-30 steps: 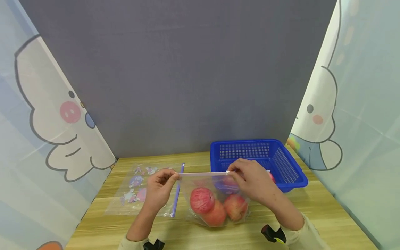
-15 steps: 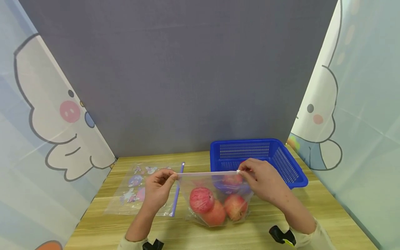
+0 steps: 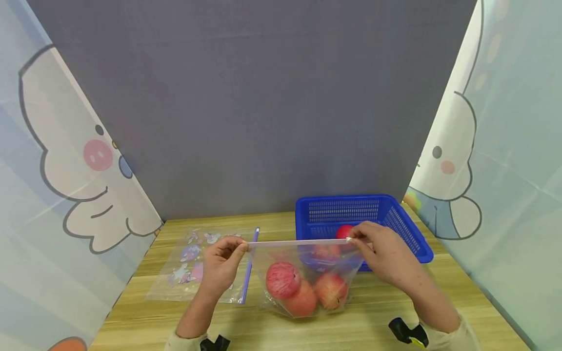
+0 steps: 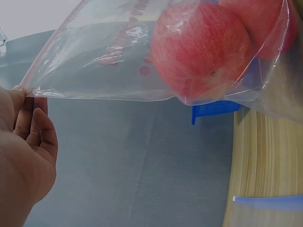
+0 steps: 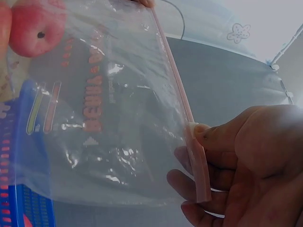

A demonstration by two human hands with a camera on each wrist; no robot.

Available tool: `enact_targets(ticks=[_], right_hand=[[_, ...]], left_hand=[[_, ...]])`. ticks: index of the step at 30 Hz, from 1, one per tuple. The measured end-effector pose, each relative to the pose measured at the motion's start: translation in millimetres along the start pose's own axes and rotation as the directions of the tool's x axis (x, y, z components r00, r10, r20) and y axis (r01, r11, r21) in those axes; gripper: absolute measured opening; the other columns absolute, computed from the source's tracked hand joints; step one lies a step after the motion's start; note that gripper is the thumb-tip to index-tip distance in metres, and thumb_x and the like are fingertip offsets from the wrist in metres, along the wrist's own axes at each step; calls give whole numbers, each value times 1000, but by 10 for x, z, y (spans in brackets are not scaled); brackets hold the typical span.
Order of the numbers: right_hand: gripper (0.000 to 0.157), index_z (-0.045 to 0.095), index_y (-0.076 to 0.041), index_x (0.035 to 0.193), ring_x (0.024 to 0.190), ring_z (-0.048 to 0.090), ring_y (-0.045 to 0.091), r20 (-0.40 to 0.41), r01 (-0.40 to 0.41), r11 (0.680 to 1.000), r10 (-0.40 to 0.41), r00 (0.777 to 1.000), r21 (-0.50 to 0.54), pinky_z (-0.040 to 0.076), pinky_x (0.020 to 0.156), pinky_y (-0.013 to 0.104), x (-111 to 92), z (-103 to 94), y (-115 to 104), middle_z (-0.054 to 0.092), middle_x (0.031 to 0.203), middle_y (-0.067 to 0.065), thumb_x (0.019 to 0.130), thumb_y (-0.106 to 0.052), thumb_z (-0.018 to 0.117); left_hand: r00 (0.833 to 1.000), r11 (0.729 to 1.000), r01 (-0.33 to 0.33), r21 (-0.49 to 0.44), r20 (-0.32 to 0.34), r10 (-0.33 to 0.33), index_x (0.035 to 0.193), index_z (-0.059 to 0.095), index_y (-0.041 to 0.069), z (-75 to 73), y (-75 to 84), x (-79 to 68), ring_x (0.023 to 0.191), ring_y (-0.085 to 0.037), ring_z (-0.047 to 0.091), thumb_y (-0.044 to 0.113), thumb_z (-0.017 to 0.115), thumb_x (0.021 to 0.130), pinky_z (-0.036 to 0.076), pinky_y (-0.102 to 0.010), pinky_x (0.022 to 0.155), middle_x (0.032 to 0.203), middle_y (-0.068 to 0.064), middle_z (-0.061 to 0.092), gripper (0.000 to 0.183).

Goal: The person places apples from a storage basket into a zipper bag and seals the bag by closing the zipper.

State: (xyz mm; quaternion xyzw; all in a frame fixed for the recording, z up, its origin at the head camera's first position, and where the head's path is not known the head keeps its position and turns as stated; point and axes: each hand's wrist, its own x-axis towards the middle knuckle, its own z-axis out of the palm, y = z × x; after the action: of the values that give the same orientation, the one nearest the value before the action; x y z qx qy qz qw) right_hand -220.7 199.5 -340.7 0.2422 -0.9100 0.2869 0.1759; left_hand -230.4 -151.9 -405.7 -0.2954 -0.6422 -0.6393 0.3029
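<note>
A clear zip bag [image 3: 285, 254] with a pink closure strip [image 3: 303, 242] hangs upright between both hands, apples [image 3: 283, 281] bunched at its bottom. My left hand [image 3: 223, 265] pinches the strip's left end between thumb and forefinger. Close to the other end, my right hand [image 3: 391, 256] pinches the white slider [image 5: 192, 127], its thumb against it in the right wrist view. In that view a short length of strip runs on past the slider. Red printed lettering [image 5: 93, 94] shows on the bag's side.
Behind the bag, a blue plastic basket [image 3: 303, 209] holds a red apple [image 3: 344, 231] and another seen through the film. A second clear zip bag [image 3: 175, 287], with cartoon prints and a purple strip [image 3: 246, 285], lies flat at left on the wooden table [image 3: 140, 331].
My right hand has slid rightward along the strip with the slider, from above the bag's right part almost to its right end. The left hand stays in place, and the basket's apple is now uncovered.
</note>
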Motion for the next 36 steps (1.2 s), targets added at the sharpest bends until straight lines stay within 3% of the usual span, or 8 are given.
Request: enact_targets(ticks=[22,29,36], right_hand=[[4,66,-17,93,68,51,10,-23,-35,998,34,999,-59,45,59,27,-76,-137,197,59,85,-9,95,-15,64],[7,65,-18,93,66,50,9,-35,-18,999,16,999,-39,45,56,25,-106,-133,235,57,83,-9,95,-12,65],[5,61,-17,94,59,47,9,-7,-13,1000,13,1000,11,41,51,24,-108,-129,234,54,76,-8,97,-13,62]], left_hand=[[999,999,37,7,-29,-37,86,63,-11,-29,-31,-16,62,-6,55,-22,59,84,42,-19,51,78,-5,69,12],[998,999,48,13,-41,-48,85,63,-10,-35,-31,-31,58,-9,52,-22,60,84,38,-25,47,75,-8,68,13],[994,995,96,39,-52,-94,86,64,-9,-48,-34,-30,60,-8,56,-18,61,86,44,-21,51,75,-5,68,9]])
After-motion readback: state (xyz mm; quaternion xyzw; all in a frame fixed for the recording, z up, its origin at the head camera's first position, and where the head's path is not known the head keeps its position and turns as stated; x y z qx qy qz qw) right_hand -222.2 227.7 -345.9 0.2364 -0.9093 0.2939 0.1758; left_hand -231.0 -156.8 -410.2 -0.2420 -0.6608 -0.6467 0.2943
